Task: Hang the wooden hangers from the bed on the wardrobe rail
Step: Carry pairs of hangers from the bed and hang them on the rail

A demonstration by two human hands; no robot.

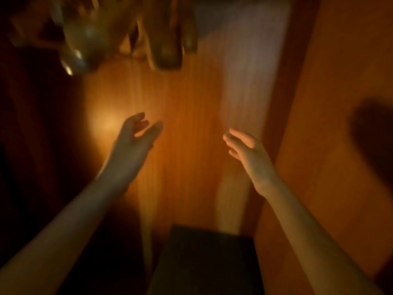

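At the far left, the wardrobe interior [32, 145] is lost in darkness and nothing can be made out there. Near the upper left corner of the wardrobe a blurred, shiny metallic shape [74, 56] is seen; what it is cannot be told. Just to its right, at the top edge, the wooden hangers [168, 50] are seen bunched close together with their ends pointing down, heavily smeared by motion blur. What they hang from is not shown.

Below the hangers and well apart from them, the left hand [136, 135] is raised towards the wooden back panel [191, 103]. Its grip is spread, with the fingers loosely straight, the thumb set apart and nothing held. A warm patch of light is thrown on the panel just left of this hand.

At the bottom edge, between the two forearms, a dark box-like object [204, 258] is set against the back panel.

Right of centre, the right hand [246, 150] is held up at a similar height, well apart from the left hand. Its grip is likewise spread and relaxed, the fingers pointing left, and nothing is touched. Further right, the orange wooden side panel [319, 81] is seen, and a dark shadow [372, 135] is cast on it near the right edge
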